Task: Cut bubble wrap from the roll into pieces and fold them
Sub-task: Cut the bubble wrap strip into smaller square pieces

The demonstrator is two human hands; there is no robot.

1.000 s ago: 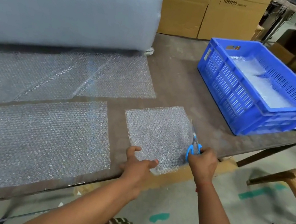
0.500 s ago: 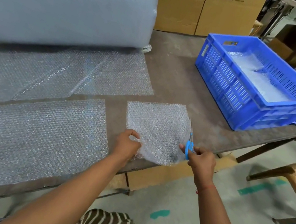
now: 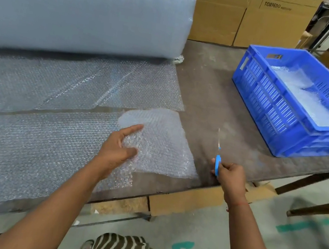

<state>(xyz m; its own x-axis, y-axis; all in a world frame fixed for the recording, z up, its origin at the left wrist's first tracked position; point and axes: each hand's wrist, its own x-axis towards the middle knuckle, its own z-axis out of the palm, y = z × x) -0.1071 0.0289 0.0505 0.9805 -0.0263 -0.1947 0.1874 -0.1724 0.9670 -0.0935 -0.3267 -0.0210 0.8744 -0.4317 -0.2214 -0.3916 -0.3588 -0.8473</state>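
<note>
**Fold step: small cut piece, left hand leading**

Cut bubble wrap piece (image 3: pixel 162 145) lies on the worktop (image 3: pixel 217 94), just right of the larger cut sheet (image 3: pixel 34 147). Left hand (image 3: pixel 120 146) pinches its left edge, thumb under, fingers over; the edge appears partly turned over. Right hand (image 3: pixel 230 177) is clamped on blue scissors (image 3: pixel 217 161), clear of the piece. Judgement: align corners before pressing the crease; keep the blades pointed away.
</note>
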